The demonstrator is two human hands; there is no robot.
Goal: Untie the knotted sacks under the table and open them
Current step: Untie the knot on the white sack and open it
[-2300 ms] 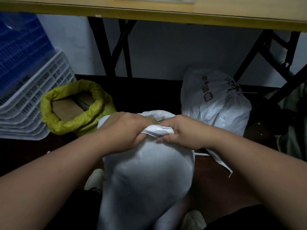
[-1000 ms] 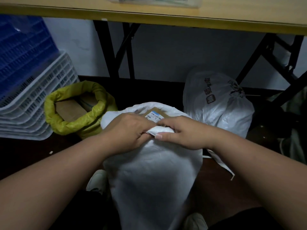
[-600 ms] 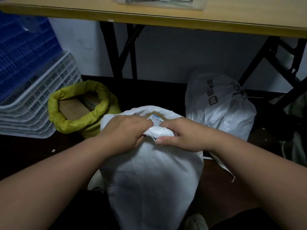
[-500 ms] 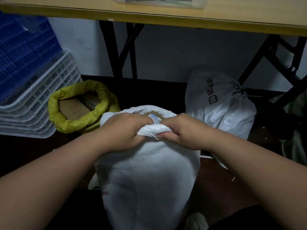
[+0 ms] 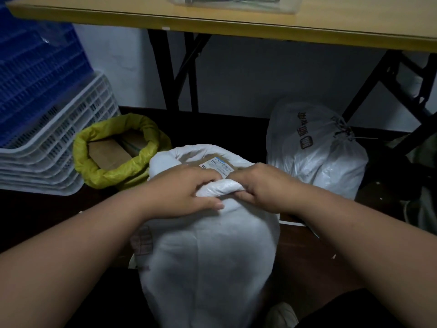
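Observation:
A white woven sack [image 5: 208, 263] stands on the floor right in front of me, its mouth open and its rim rolled down. A cardboard box with a printed label [image 5: 216, 166] shows inside it. My left hand [image 5: 186, 192] and my right hand [image 5: 262, 188] both grip the near part of the rolled rim, side by side. A yellow sack [image 5: 113, 171] to the left stands open with its rim rolled and cardboard boxes inside. A white sack with dark lettering [image 5: 314, 150] at the back right is tied shut with a knot at its top.
The wooden table top [image 5: 236, 24] spans the upper view on black folding legs [image 5: 165, 74]. Stacked white crates [image 5: 47, 150] and blue crates [image 5: 28, 74] stand at the left. A white shoe [image 5: 282, 316] shows at the bottom beside the sack.
The rolled rim has gone lower and the labelled box now shows more. Both hands stayed on the near rim, and my view shifted slightly.

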